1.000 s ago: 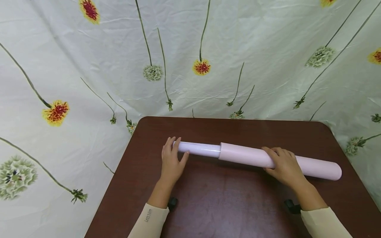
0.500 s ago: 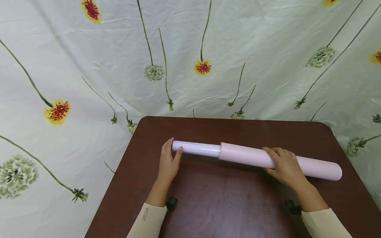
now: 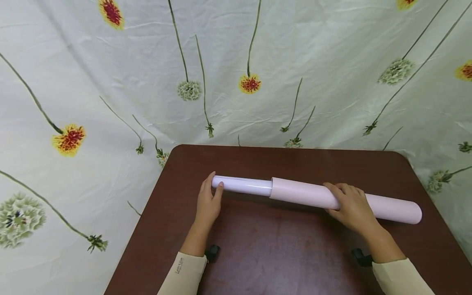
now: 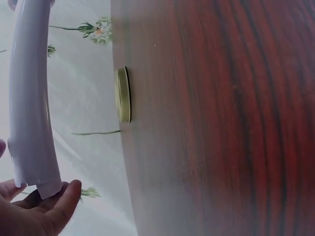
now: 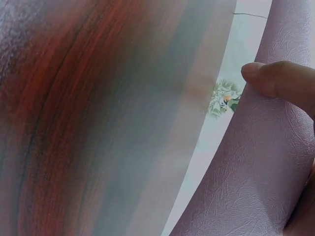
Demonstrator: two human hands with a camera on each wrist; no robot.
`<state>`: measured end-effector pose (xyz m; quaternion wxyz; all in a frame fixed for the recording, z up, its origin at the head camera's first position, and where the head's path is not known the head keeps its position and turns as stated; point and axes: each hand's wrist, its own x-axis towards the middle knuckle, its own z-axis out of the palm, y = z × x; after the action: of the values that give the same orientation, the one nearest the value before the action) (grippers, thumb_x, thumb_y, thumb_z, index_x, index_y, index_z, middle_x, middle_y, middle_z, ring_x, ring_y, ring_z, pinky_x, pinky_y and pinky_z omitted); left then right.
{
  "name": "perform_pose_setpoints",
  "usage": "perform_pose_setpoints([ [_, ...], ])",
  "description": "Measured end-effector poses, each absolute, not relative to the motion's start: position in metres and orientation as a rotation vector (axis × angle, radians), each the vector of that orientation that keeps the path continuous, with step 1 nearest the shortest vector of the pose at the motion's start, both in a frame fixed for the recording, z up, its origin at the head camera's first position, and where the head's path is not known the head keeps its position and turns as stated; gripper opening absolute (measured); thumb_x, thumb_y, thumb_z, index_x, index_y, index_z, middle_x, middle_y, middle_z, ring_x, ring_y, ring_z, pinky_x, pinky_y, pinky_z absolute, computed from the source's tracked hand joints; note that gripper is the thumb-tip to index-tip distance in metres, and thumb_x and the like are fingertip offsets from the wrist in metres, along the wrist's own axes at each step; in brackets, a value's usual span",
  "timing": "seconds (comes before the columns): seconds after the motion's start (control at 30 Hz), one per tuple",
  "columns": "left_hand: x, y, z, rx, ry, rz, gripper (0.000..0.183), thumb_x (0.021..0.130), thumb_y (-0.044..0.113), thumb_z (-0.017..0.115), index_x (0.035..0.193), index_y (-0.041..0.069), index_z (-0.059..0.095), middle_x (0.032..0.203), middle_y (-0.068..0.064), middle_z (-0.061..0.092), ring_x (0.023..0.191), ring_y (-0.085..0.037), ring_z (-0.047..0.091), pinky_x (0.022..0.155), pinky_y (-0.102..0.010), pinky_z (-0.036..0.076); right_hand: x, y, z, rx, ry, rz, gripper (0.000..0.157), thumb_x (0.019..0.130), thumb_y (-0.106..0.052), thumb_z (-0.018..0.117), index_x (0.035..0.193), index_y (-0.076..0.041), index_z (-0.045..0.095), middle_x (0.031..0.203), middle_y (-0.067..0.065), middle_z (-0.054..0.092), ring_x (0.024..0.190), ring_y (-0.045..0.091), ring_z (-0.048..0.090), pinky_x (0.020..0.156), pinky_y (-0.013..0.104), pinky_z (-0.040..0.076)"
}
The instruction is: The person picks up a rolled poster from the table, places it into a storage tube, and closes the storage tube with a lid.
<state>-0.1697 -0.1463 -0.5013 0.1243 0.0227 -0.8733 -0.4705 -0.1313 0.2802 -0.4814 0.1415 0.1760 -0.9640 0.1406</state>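
Note:
A glossy white roll (image 3: 241, 185), looking like rolled-up sheet, sticks out of the left end of a wide pink tube (image 3: 300, 192) with a textured surface. The roll's left end sits between the thumb and fingers of my left hand (image 3: 207, 203); the left wrist view shows the fingertips around its uneven edge. My right hand (image 3: 354, 207) grips the pink tube right of its middle, with the thumb (image 5: 278, 81) lying along the near side. The part of the roll inside the tube is hidden.
A gold-coloured round lid (image 4: 123, 95) lies near the far edge of the dark brown table (image 3: 280, 254). Behind the table hangs a pale cloth (image 3: 221, 61) printed with flowers. Each wrist carries a black device, such as the left wrist camera (image 3: 212, 253).
My left hand has shifted a little left and nearer, its fingers moving from over the roll to around its end. My right hand stays on the pink tube.

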Motion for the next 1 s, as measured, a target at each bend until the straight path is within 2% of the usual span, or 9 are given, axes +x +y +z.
perform_pose_setpoints([
  [0.17, -0.169, -0.146, -0.502, 0.063, -2.517, -1.415, 0.053, 0.103, 0.027, 0.057, 0.152, 0.013, 0.044, 0.150, -0.016, 0.048, 0.124, -0.033, 0.056, 0.102, -0.052, 0.048, -0.130, 0.278, -0.480, 0.507, -2.784, 0.407, 0.081, 0.069, -0.019, 0.091, 0.141, -0.016, 0.052, 0.116, 0.019, 0.062, 0.112, 0.045, 0.058, 0.096, 0.064, 0.038],
  [0.47, -0.168, -0.143, -0.502, 0.074, -2.487, -1.473, 0.052, 0.102, 0.026, 0.060, 0.150, 0.011, 0.047, 0.148, -0.016, 0.050, 0.127, -0.032, 0.055, 0.102, -0.052, 0.051, -0.130, 0.276, -0.480, 0.502, -2.773, 0.416, 0.080, 0.069, -0.019, 0.092, 0.140, -0.016, 0.054, 0.116, 0.018, 0.063, 0.112, 0.045, 0.058, 0.095, 0.064, 0.039],
  [1.0, -0.161, -0.136, -0.495, 0.139, -2.443, -1.592, 0.047, 0.099, 0.022, 0.063, 0.145, 0.017, 0.054, 0.147, -0.013, 0.052, 0.127, -0.029, 0.055, 0.102, -0.049, 0.052, -0.131, 0.274, -0.483, 0.509, -2.758, 0.409, 0.081, 0.068, -0.018, 0.091, 0.139, -0.016, 0.054, 0.114, 0.018, 0.063, 0.111, 0.045, 0.058, 0.096, 0.063, 0.038],
])
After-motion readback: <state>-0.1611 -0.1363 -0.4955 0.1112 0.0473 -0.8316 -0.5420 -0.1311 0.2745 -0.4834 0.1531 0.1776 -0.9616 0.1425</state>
